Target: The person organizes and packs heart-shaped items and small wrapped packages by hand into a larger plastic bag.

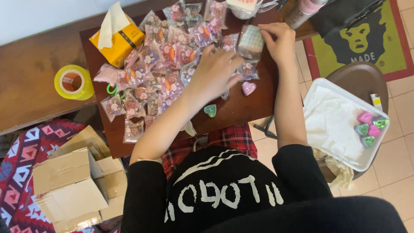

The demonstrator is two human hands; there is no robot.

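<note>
Pinching a small checked packet point(251, 42) from both sides, the left hand point(214, 71) and right hand point(279, 41) hold it upright between them, just above the pink heart point(248, 88) on the surface point(241, 108).

Both hands, left hand point(215, 71) and right hand point(278, 41), hold a small checked packet point(251, 41) above the brown table point(241, 108).

Hidden and cut-off parts around the small brown wooden table point(254, 105)

The left hand point(213, 73) is covering part of the small clear checked-pattern packet point(251, 42); the pile of pink printed cellophane packets point(159, 64) is blurring together, its prints too small to tell; the top edge is cutting off a white container point(243, 6) and a pink-capped bottle point(304, 11).
</note>
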